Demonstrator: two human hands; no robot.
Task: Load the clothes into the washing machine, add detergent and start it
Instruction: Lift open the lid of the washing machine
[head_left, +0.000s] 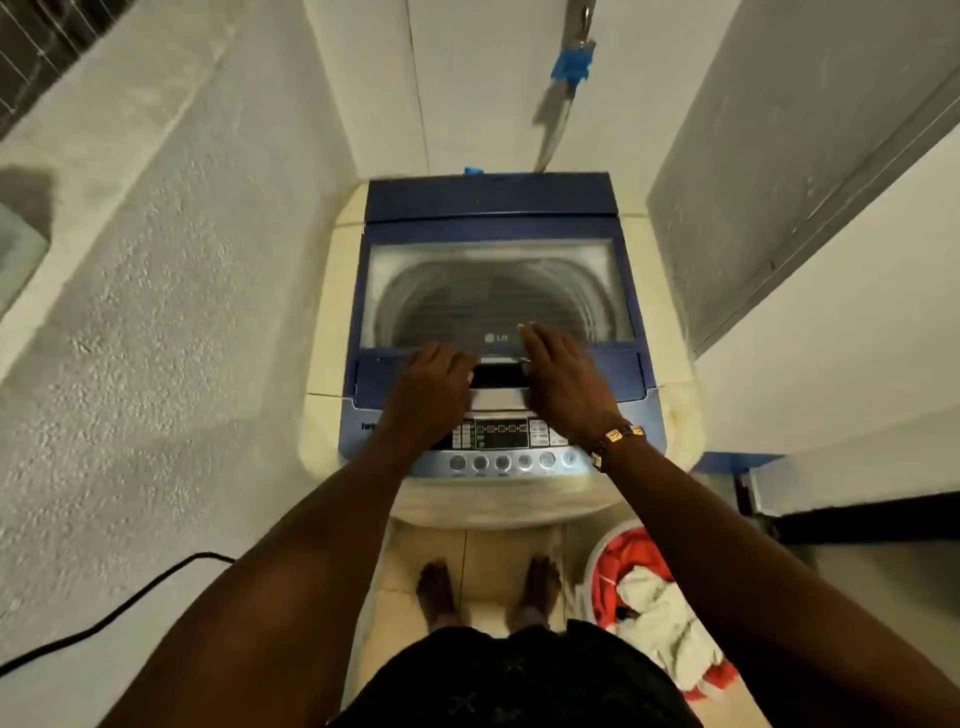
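A top-loading washing machine (498, 499) with a blue lid (493, 202) stands in a narrow alcove. The lid is down, and the drum shows through its window (493, 291). My left hand (428, 389) has its fingers curled at the left end of the lid handle recess (498, 375). My right hand (563, 376) lies over the right end, fingers straight and reaching onto the window's front edge. The control panel (501, 435) and its row of round buttons sit below my wrists. Red and white clothes (644, 597) fill a basket (595, 558) on the floor at the right.
White walls close in on the left (182, 312) and right (831, 182) of the machine. A tap with blue tape (574, 60) hangs on the back wall. A black cable (130, 603) runs along the lower left. My bare feet stand on floor tiles (488, 561).
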